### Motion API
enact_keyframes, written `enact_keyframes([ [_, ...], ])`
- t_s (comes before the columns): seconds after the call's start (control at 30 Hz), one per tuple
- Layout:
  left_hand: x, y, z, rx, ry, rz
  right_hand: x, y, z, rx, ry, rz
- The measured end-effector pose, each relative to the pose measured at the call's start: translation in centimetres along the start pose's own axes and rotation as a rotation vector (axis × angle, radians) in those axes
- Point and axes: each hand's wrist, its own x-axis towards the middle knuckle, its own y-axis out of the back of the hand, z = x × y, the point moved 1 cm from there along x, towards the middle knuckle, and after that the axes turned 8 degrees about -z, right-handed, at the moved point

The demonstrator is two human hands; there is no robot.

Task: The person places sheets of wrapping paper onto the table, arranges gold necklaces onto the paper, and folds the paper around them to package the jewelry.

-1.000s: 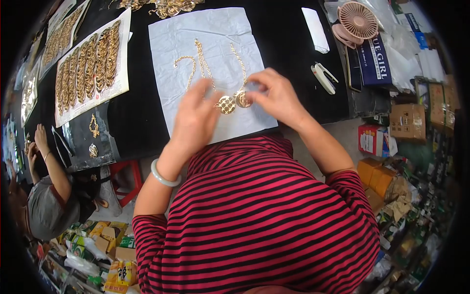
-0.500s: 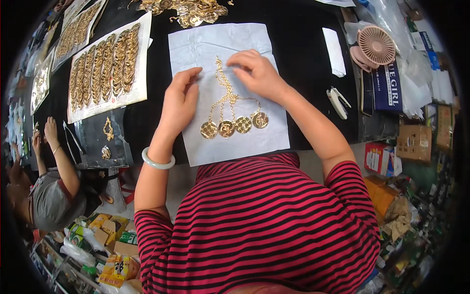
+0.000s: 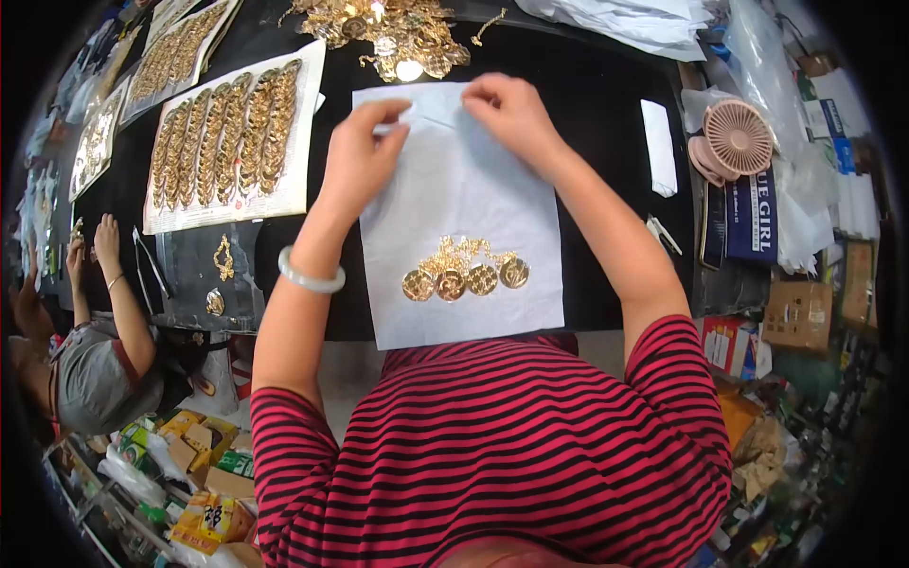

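Four round gold pendants (image 3: 450,286) lie in a side-by-side row on the near part of a white paper sheet (image 3: 464,180), flat on the black counter (image 3: 606,123); their gold chains (image 3: 459,251) are bunched just beyond them, far side. Far half of the sheet is bare. Left hand (image 3: 365,151) is at the sheet's left edge, toward the far end, thumb and forefinger spread with a gap, no jewellery in it. Right hand (image 3: 511,114) is by the far right corner, fingers curled in; cannot tell if it pinches the paper edge. Step in hand looks like handling the sheet's far end, pendants and chains already gathered at the near end. Next move, judging from this, calls for a firm hold on both far corners and an even pull, so the row doesn't slide and the chains don't spill. Further out: heap of gold jewellery (image 3: 407,38) past the sheet's far edge; rows of gold chains on a card (image 3: 227,137) to the left; white paper strip (image 3: 657,149), partly hidden stapler (image 3: 665,237) and pink fan (image 3: 738,135) to the right. Another person's hand (image 3: 106,241) at far left, separate work, contents too small to tell.
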Motion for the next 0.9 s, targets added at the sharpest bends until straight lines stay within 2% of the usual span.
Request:
enact_keyframes([
  [0.03, 2.4, 0.2, -0.3, 0.147, -0.026, 0.028, 2.5, 0.3, 1.2, 0.000, 0.014, 0.005],
  [0.07, 4.5, 0.4, -0.5, 0.295, -0.053, 0.058, 4.9, 0.5, 1.8, -0.245, 0.111, 0.099],
  [0.1, 6.1, 0.3, -0.7, 0.305, -0.064, 0.068, 6.5, 0.7, 2.6, -0.491, 0.207, 0.196],
  [0.2, 10.0, -0.7, -2.5, 0.772, -0.110, 0.105, 8.9, 1.0, 3.6, -0.522, 0.208, 0.104],
  [0.37, 11.7, -0.2, -4.1, 0.749, -0.054, 0.088, 10.8, 1.9, 4.5, -0.522, 0.225, 0.022],
  [0.47, 13.1, 0.7, -5.6, 0.461, 0.068, 0.014, 11.6, 2.7, 4.4, -0.539, 0.095, 0.122],
  [0.5, 12.9, 1.6, -3.7, 0.178, 0.102, 0.022, 11.8, 3.3, 3.6, -0.554, 0.038, 0.177],
  [0.53, 12.8, 2.9, -1.7, -0.108, 0.139, 0.033, 11.8, 4.2, 2.7, -0.414, 0.070, 0.235],
  [0.57, 12.9, 4.5, -0.5, -0.235, 0.134, 0.016, 11.6, 5.1, 1.8, -0.274, 0.099, 0.284],
  [0.63, 11.2, 6.2, 1.2, -0.377, 0.181, -0.003, 11.3, 5.8, 1.8, 0.354, -0.106, 0.214],
  [0.67, 10.1, 6.8, 2.6, -0.409, 0.068, -0.011, 9.7, 5.5, 1.3, 0.365, -0.129, 0.197],
  [0.7, 9.1, 7.0, 3.5, -0.437, -0.061, -0.015, 7.0, 5.5, -1.8, 0.419, -0.063, 0.139],
  [0.73, 7.6, 6.5, 3.6, -0.437, -0.054, -0.015, 4.4, 5.0, -4.0, 0.471, 0.007, 0.087],
  [0.77, 5.7, 5.5, 3.7, -0.280, -0.048, 0.024, 2.6, 4.0, -4.4, 0.470, 0.009, 0.086],
  [0.8, 3.7, 4.4, 3.6, -0.126, -0.043, 0.062, 0.7, 2.4, -4.0, 0.453, -0.096, 0.062],
  [0.9, -2.8, 0.3, 1.2, 0.204, -0.203, 0.035, -4.2, -1.2, -3.5, 0.458, -0.433, -0.075],
])
